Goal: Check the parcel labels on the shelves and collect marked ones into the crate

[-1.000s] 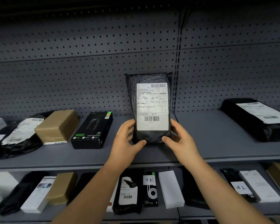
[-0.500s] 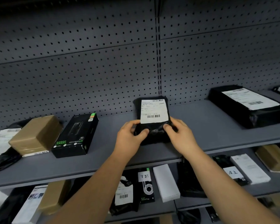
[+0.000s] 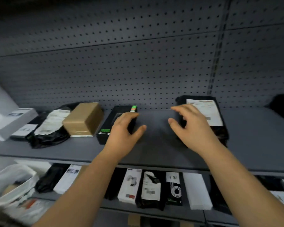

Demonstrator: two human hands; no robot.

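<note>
Both hands over the upper shelf [image 3: 154, 149], holding nothing. Left hand [image 3: 124, 133] with relaxed, slightly curved fingers, over the right edge of a black box [image 3: 116, 123] with green marks; contact not clear. Right hand [image 3: 192, 128] spread, fingers loosely bent, over the left side of a black bag parcel [image 3: 208, 115] lying flat on the shelf with its white label [image 3: 208, 110] facing up; print too blurred to read. Left of the black box: a brown box [image 3: 84, 120], then a black bag with a label [image 3: 51, 126]. More packages on the lower shelf [image 3: 154, 208]. White crate [image 3: 11, 185] at lower left
</note>
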